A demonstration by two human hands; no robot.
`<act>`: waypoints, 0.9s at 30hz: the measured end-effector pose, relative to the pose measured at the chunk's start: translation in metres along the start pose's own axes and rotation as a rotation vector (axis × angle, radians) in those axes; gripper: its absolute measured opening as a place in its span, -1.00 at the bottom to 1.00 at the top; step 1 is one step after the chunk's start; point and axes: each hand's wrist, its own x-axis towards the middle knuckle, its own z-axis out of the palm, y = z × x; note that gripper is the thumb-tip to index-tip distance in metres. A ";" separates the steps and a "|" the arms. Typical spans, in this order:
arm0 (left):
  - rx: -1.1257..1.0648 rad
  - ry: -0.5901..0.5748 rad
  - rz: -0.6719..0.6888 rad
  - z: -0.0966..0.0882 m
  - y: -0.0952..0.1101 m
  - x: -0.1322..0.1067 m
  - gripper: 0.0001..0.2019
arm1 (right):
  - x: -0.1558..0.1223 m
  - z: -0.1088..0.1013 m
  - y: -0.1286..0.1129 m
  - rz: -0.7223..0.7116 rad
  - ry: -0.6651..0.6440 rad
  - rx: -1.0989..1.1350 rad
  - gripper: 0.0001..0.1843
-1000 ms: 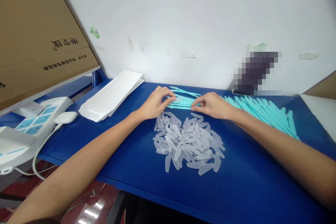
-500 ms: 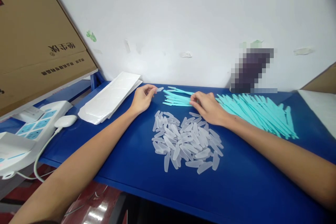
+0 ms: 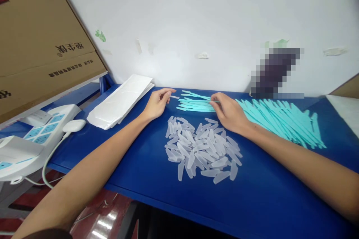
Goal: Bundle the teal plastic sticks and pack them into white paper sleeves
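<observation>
My left hand pinches a small translucent plastic cap that points right from the fingertips. My right hand is closed on a thin turquoise stick shaped like an eyebrow razor, seen nearly edge-on and mostly hidden by the fingers. Between the hands lies a small group of turquoise razors, their ends toward my left hand. Nearer to me spreads a loose pile of translucent caps. Right of my right hand, partly behind the forearm, is a large heap of turquoise razors.
White flat plastic bags lie left on the blue table. A white power strip with a plugged-in charger and cable sits at far left, beneath a big cardboard box. A pale wall borders the back.
My right hand has lifted slightly and shows a thin turquoise edge at its fingertips. The cap in my left hand has turned edge-on. The whole view has shifted a little.
</observation>
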 end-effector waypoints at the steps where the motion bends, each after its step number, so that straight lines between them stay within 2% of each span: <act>1: -0.001 -0.008 -0.007 0.000 0.001 -0.001 -0.61 | 0.000 0.000 0.000 0.007 0.005 -0.008 -0.84; 16: -0.025 -0.034 -0.034 0.001 0.000 -0.004 -0.60 | 0.000 -0.002 -0.004 0.046 -0.021 -0.029 -0.81; 21: -0.033 -0.067 -0.002 0.009 0.015 -0.008 -0.53 | 0.000 -0.005 -0.006 0.033 -0.065 0.014 -0.78; 24: -0.035 -0.084 0.039 0.016 0.026 -0.011 -0.57 | 0.000 -0.006 -0.007 0.038 -0.061 0.045 -0.79; 27: -0.008 -0.090 0.047 0.018 0.028 -0.012 -0.60 | -0.001 -0.006 -0.007 0.012 -0.039 0.040 -0.79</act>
